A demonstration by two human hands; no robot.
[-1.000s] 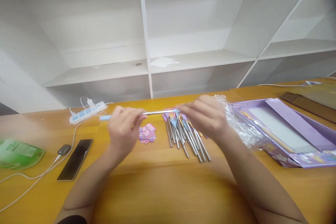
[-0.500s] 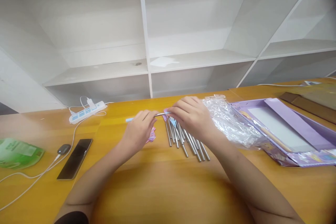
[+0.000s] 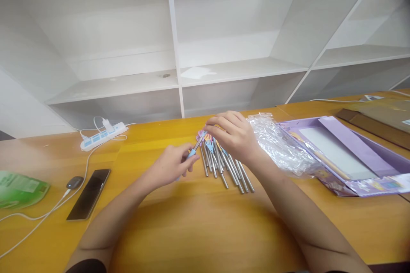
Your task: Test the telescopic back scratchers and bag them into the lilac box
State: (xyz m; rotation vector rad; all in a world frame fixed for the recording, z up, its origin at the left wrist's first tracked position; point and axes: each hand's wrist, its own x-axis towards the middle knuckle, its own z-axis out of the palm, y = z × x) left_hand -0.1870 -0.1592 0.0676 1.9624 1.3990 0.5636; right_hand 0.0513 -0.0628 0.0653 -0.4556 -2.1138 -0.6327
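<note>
My left hand [image 3: 173,161] is closed around the light blue grip of a telescopic back scratcher [image 3: 199,142]. Its thin metal rod slants up to my right hand [image 3: 233,134], whose fingertips pinch the far end; most of that end is hidden. Below my right hand lies a pile of back scratchers [image 3: 229,166] with metal handles and small hand-shaped heads in purple, orange and blue. The heads lie at the far side, and the handles point toward me.
Crumpled clear plastic bags [image 3: 275,147] lie right of the pile, beside an open purple box [image 3: 352,153]. On the left are a phone [image 3: 89,194], a black earbud case [image 3: 74,182], a power strip [image 3: 104,135] and a green pouch [image 3: 22,190]. White shelving [image 3: 179,42] stands behind.
My left hand has turned and dropped lower, tilting the back scratcher from nearly level to a slant. The pink-purple piece beneath my left hand no longer shows. The view has shifted slightly.
</note>
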